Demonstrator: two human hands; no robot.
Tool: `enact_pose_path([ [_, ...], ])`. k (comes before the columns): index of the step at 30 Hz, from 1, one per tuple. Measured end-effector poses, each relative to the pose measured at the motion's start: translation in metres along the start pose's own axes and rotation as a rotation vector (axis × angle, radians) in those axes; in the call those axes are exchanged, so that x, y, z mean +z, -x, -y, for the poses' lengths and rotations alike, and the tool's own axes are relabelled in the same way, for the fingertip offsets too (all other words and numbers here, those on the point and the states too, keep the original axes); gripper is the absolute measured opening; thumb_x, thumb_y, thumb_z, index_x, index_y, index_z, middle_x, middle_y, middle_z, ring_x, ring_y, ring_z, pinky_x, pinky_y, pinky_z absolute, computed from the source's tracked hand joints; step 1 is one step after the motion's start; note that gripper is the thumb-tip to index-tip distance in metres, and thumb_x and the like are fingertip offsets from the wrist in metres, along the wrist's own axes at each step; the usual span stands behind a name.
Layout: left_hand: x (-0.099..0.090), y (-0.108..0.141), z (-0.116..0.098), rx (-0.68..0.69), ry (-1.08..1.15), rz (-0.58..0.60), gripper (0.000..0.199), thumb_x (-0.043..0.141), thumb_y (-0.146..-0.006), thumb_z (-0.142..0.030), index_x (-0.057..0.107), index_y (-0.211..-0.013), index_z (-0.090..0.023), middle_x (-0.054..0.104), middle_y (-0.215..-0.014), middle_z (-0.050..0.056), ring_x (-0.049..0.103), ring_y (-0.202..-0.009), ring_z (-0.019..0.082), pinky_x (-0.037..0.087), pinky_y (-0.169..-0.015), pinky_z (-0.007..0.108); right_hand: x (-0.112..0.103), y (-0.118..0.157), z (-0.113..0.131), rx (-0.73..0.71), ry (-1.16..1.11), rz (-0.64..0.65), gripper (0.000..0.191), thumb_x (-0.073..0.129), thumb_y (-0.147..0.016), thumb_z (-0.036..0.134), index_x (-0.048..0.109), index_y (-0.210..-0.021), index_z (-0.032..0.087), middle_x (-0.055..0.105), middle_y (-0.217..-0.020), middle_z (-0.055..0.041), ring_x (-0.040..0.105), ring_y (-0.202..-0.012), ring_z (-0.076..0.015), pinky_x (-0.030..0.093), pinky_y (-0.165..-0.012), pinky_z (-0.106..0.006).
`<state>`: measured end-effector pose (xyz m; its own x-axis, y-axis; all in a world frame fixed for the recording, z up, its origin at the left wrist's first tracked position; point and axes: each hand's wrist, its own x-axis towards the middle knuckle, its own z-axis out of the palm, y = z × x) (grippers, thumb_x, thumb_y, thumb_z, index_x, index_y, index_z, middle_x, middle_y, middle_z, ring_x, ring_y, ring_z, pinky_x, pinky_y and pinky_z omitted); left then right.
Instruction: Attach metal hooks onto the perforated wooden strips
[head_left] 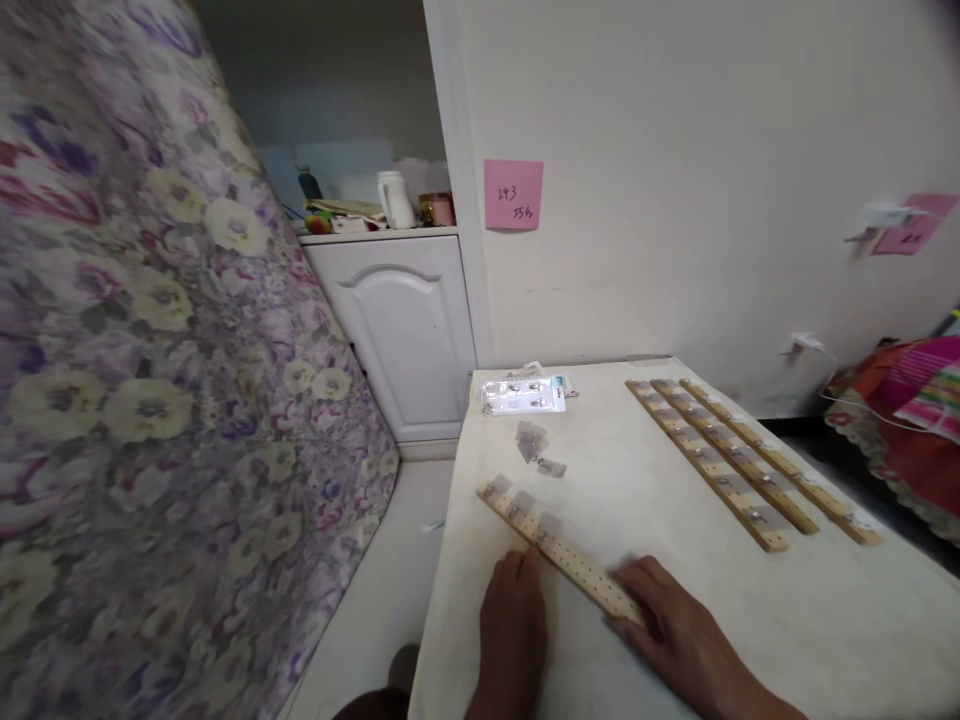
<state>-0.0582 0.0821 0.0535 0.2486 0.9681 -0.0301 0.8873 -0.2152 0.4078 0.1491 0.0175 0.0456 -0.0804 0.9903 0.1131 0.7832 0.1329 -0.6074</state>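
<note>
A narrow wooden strip with rows of small holes [583, 572] lies diagonally on the white table. Three clear pieces with small metal parts [517, 508] sit along its far left half. My right hand [675, 625] grips the strip's near right end between thumb and fingers. At the strip's near edge, by the third clear piece, my left hand [515, 610] has its fingers pressed together; whether they pinch anything is too blurred to tell. Beyond the strip lies a small pile of loose clear pieces [532, 441], with another [552, 467] beside it.
Three filled wooden strips [724, 480] lie side by side on the table's right. Clear packaging [523, 394] rests at the table's [600, 440] back left. A floral curtain [172, 380] hangs at left, near a white cabinet [409, 330]. Pink bedding [919, 390] shows at right.
</note>
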Motion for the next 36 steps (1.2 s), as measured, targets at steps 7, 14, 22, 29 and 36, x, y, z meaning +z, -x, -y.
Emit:
enact_pose_path([
  [7,-0.007,0.002,-0.006,0.005,-0.014,-0.006,0.046,0.029,-0.088,-0.013,0.053,-0.127,-0.015,0.058,-0.116,0.01,0.05,-0.107,0.022,0.038,-0.092,0.03,0.008,0.022,-0.015,0.08,0.054,-0.019,0.039,0.06,-0.079,0.036,0.053,-0.116,0.026,0.052,-0.122,-0.0087,0.057,-0.107,-0.0234,0.05,-0.089,-0.035],
  [14,0.0,0.0,0.003,0.0,0.037,-0.005,0.04,0.029,-0.09,-0.019,0.055,-0.121,-0.017,0.059,-0.114,0.009,0.052,-0.105,0.021,0.039,-0.091,0.029,0.002,0.02,-0.006,0.067,0.07,-0.006,0.018,0.053,-0.08,0.026,0.057,-0.097,0.025,0.058,-0.096,-0.0033,0.06,-0.087,-0.0182,0.051,-0.076,-0.028],
  [22,0.004,0.002,0.013,0.056,0.001,-0.055,0.04,0.029,-0.09,-0.018,0.058,-0.117,-0.016,0.06,-0.109,0.01,0.053,-0.102,0.022,0.041,-0.089,0.031,0.008,0.0,0.009,0.109,0.119,-0.099,0.013,0.05,-0.08,0.027,0.056,-0.091,0.024,0.057,-0.093,-0.0027,0.058,-0.084,-0.0182,0.048,-0.071,-0.028],
  [29,0.004,0.0,0.014,0.063,0.028,-0.07,0.039,0.029,-0.09,-0.016,0.06,-0.113,-0.016,0.061,-0.106,0.009,0.054,-0.101,0.021,0.041,-0.089,0.031,0.029,-0.039,0.025,0.135,0.179,-0.113,0.015,0.049,-0.08,0.026,0.056,-0.092,0.021,0.057,-0.099,-0.0069,0.058,-0.091,-0.0226,0.047,-0.072,-0.032],
  [36,0.007,-0.003,0.021,0.07,0.06,-0.086,0.038,0.032,-0.09,-0.017,0.06,-0.114,-0.016,0.062,-0.105,0.01,0.055,-0.1,0.022,0.042,-0.089,0.031,0.048,-0.046,0.03,0.149,0.177,-0.132,0.019,0.053,-0.078,0.025,0.055,-0.097,0.022,0.057,-0.106,-0.0083,0.058,-0.097,-0.0242,0.047,-0.073,-0.032],
])
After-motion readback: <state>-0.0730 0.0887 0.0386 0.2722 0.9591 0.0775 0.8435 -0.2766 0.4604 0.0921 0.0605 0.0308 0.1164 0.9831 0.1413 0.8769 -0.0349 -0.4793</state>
